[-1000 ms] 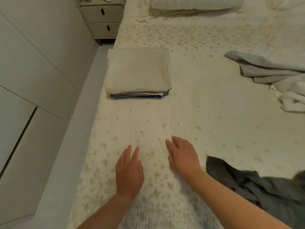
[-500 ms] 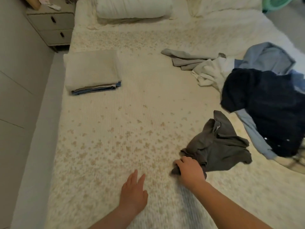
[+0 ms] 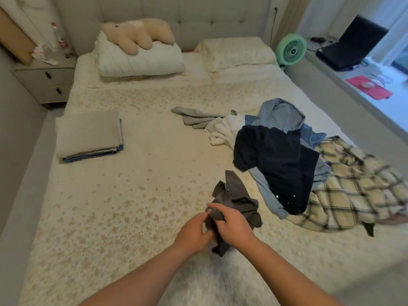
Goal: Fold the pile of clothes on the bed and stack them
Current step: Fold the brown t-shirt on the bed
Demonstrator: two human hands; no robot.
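Observation:
A crumpled dark grey garment point(image 3: 235, 196) lies near the front of the bed point(image 3: 136, 177). My right hand point(image 3: 234, 225) grips its near edge, and my left hand point(image 3: 194, 233) pinches the same edge right beside it. A stack of folded clothes point(image 3: 88, 134), beige on top with blue beneath, sits at the bed's left side. To the right lies the unfolded pile: a navy shirt point(image 3: 280, 162), a light blue hoodie point(image 3: 282, 113), a white garment point(image 3: 223, 129), a grey garment point(image 3: 194, 117) and a yellow plaid piece point(image 3: 351, 186).
Two pillows point(image 3: 141, 60) and a plush toy point(image 3: 136, 34) lie at the headboard. A nightstand point(image 3: 44, 82) stands at the left. A green fan point(image 3: 291, 49) and a laptop point(image 3: 348, 49) sit by the window ledge at the right.
Both hands left the bedspread. The right hand took the grey garment and drew it nearer, then the left hand joined it on the same edge. My view rose and swung right.

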